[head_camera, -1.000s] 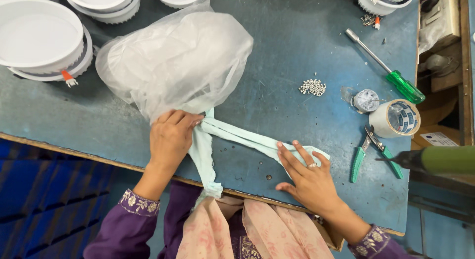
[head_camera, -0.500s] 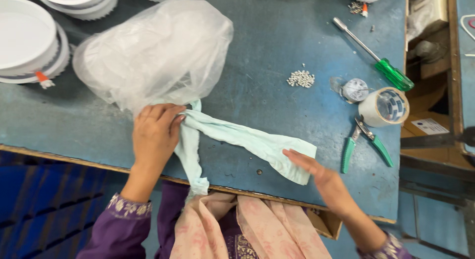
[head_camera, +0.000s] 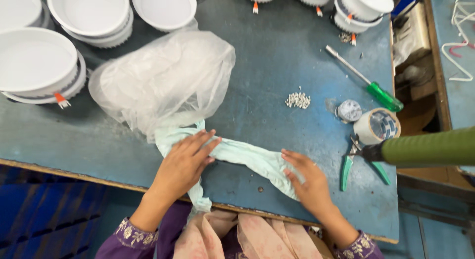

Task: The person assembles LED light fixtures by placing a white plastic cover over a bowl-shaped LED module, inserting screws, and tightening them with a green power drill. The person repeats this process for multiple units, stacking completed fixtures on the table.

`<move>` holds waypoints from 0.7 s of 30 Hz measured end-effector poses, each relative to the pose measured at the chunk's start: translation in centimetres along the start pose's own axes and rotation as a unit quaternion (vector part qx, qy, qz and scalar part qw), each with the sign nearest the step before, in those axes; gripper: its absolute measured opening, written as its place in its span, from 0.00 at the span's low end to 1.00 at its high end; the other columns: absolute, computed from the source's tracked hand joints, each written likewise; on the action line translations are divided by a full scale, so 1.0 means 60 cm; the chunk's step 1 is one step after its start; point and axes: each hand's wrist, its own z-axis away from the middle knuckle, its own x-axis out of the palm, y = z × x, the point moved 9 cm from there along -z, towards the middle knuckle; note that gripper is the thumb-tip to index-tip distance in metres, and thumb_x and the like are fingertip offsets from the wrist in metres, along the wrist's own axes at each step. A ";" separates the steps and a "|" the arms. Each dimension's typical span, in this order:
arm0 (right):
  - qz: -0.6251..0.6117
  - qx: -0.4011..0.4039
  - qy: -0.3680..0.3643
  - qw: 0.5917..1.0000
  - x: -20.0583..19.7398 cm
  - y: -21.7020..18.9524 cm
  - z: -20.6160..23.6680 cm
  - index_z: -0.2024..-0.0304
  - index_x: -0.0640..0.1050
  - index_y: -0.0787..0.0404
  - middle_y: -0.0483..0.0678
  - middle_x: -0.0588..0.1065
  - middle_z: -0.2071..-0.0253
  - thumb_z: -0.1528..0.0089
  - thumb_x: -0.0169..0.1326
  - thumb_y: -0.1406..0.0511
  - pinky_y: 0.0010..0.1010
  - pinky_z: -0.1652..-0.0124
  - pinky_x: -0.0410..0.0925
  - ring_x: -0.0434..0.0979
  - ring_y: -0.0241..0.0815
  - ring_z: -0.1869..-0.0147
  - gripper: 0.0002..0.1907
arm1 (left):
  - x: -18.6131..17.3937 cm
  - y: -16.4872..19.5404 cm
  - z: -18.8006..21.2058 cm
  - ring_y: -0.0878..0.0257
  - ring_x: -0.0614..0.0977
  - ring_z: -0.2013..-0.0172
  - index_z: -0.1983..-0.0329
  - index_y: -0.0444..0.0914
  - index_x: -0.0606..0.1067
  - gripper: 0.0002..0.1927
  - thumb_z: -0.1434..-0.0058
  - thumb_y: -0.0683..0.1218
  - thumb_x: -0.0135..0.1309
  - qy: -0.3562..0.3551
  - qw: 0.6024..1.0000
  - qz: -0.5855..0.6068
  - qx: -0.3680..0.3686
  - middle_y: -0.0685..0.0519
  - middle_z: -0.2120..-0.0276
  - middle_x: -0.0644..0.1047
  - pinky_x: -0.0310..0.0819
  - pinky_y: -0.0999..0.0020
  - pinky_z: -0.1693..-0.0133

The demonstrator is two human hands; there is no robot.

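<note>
The left hand [head_camera: 184,162] lies flat, fingers together and stretched out, pressing on the pale green strip [head_camera: 237,157] where it leaves the gathered neck of the clear plastic bag [head_camera: 163,81]. It grips nothing; the palm pins the soft band against the worktop [head_camera: 267,56], which looks like a way to hold the neck bunched. The right hand [head_camera: 309,182] is also spread and flat, its fingers resting on the far end of the same strip near the worktop's front edge, so the band is drawn smooth between the two hands. A second tail of the strip runs down under the left wrist and hangs over the front edge.

The strip is thin, limp and creased, either film or cloth; which one cannot be told. The bag is filmy, translucent and puffed into a rounded heap toward the middle of the worktop, its contents veiled. The worktop is a scuffed, dull blue sheet.

Round white shallow housings [head_camera: 34,66] stand in stacks along the back edge and the back left corner. Toward the right edge lie a small heap of pale screws [head_camera: 298,99], a green-handled screwdriver [head_camera: 381,93], a tape roll [head_camera: 378,125] and green-handled pliers [head_camera: 349,167].
</note>
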 end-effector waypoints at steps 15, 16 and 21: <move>0.256 -0.090 -0.042 0.962 -0.020 -0.024 0.041 0.48 0.80 0.48 0.37 0.75 0.50 0.44 0.60 0.61 0.43 0.50 0.59 0.75 0.38 0.50 0.20 | 0.015 -0.049 0.046 0.56 0.69 0.33 0.38 0.40 0.74 0.23 0.38 0.43 0.54 -0.025 0.999 0.035 0.000 0.54 0.34 0.71 0.65 0.56 0.40; 0.251 -0.084 -0.042 0.963 -0.022 -0.020 0.039 0.49 0.80 0.47 0.38 0.75 0.53 0.45 0.61 0.60 0.43 0.51 0.60 0.75 0.41 0.50 0.20 | 0.009 -0.048 0.049 0.56 0.70 0.33 0.40 0.39 0.74 0.22 0.39 0.43 0.55 -0.016 0.999 0.038 0.002 0.54 0.34 0.71 0.66 0.57 0.41; 0.307 -0.058 -0.013 0.950 -0.098 0.014 -0.004 0.57 0.83 0.48 0.40 0.79 0.56 0.46 0.62 0.60 0.45 0.54 0.64 0.77 0.46 0.54 0.14 | -0.018 -0.025 0.072 0.55 0.73 0.37 0.42 0.38 0.75 0.23 0.41 0.46 0.58 0.064 0.998 0.012 0.008 0.52 0.40 0.75 0.67 0.56 0.42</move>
